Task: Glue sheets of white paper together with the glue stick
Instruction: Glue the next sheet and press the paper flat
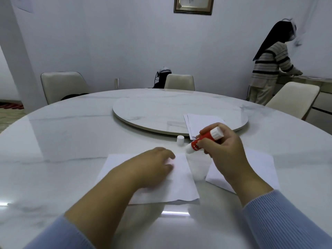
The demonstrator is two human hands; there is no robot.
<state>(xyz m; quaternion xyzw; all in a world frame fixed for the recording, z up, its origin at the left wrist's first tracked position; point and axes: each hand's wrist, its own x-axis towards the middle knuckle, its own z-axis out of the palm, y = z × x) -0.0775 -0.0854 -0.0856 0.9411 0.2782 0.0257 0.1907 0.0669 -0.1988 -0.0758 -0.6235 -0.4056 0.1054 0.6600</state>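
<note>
my left hand (154,166) lay flat, fingers spread and holding nothing, pinning the near sheet (179,186) to the desk (71,141). my right hand (224,155) was closed around the red glue stick (203,141), uncapped end tipped down just above the sheet's far corner; its cap (180,140) stood just beyond. gluing step, i judged: next, touch down and stroke along the edge, then lay on the second sheet (260,169). white label print, too blurred to read.
</note>
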